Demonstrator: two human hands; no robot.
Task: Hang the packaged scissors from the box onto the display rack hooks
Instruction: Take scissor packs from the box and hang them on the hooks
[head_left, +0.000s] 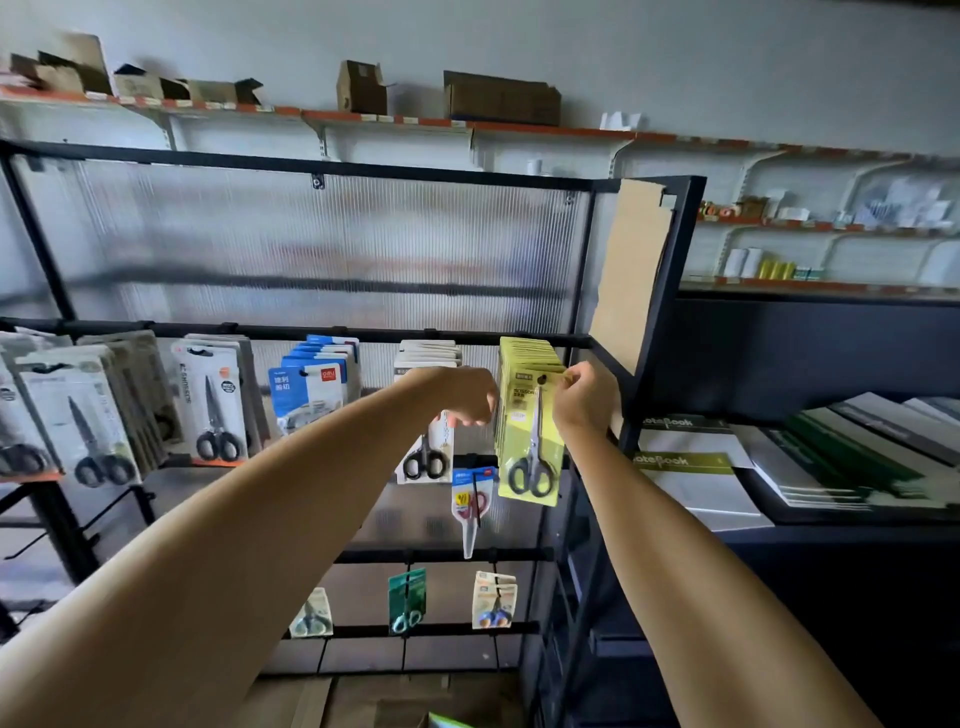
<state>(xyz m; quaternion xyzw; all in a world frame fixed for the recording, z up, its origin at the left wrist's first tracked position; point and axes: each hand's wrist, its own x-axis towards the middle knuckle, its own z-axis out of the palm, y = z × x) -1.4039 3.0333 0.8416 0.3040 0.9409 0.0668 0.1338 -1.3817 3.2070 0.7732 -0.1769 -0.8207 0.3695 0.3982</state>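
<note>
The fingers (575, 375) of the right hand (584, 400) are curled and pinch the upper right corner of a yellow-green card package of black-handled scissors (530, 441), at the level of its round hanging hole. This package is the front one of a stack of identical yellow-green packages (524, 353) hanging from the black horizontal rack bar (311, 332), at the right end of that bar. The left hand (462, 392) is held just left of the package, below the bar, with its fingers curled downward; whether they grip anything cannot be determined, because the hand hides its own fingertips. Behind the left hand, a white card package of black-handled scissors (427, 457) hangs from the same bar. Further left along the bar hang a stack of blue-and-white scissor packages (306, 389), then a white-and-orange package of black-handled scissors (210, 405), then grey card packages of scissors (83, 415) at the left end. Below the bar, a blue-topped package of red-handled scissors (470, 504) hangs under the white package. Lower still, a green package (407, 597) and two pale packages hang on a second bar. Above the bar, a ribbed translucent panel (311, 244) fills the rack frame. To the right of the bar's end, white-and-green notebooks (691, 467) lie on a dark shelf.
</note>
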